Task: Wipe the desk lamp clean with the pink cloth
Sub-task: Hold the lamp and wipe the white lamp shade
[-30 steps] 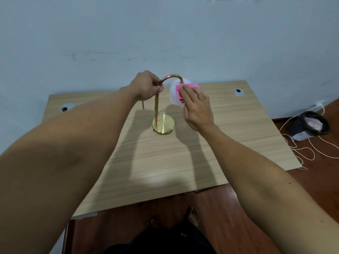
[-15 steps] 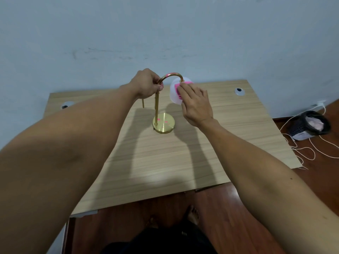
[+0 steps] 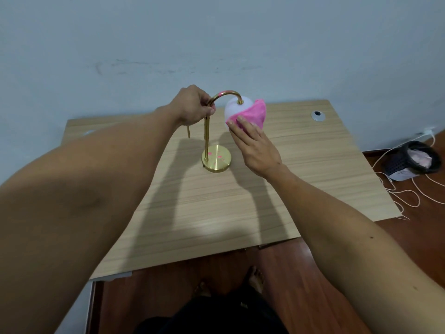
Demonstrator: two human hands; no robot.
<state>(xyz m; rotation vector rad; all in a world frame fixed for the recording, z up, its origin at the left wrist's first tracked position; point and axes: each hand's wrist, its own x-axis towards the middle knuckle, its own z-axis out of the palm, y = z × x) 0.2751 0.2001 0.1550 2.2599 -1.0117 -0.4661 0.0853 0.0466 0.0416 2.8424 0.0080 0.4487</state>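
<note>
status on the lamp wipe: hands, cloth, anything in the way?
Left hand grips the lamp's gold neck. Right hand, fingers straight, presses pink cloth on white shade. Nothing in the way.

pale blue-grey wall (image 3: 216, 44) behind, bearing faint scuff marks. light wood-grain surface (image 3: 313, 165) with a round cable grommet (image 3: 317, 115) near its far right corner and a second, partly hidden one near its far left corner. soft shadows fall across the surface toward its near edge. reddish-brown wooden floor (image 3: 301, 285) below and to the right. on the floor by the wall, right of the surface: a black mesh bin (image 3: 409, 162) and loose white cables (image 3: 404, 194).
</note>
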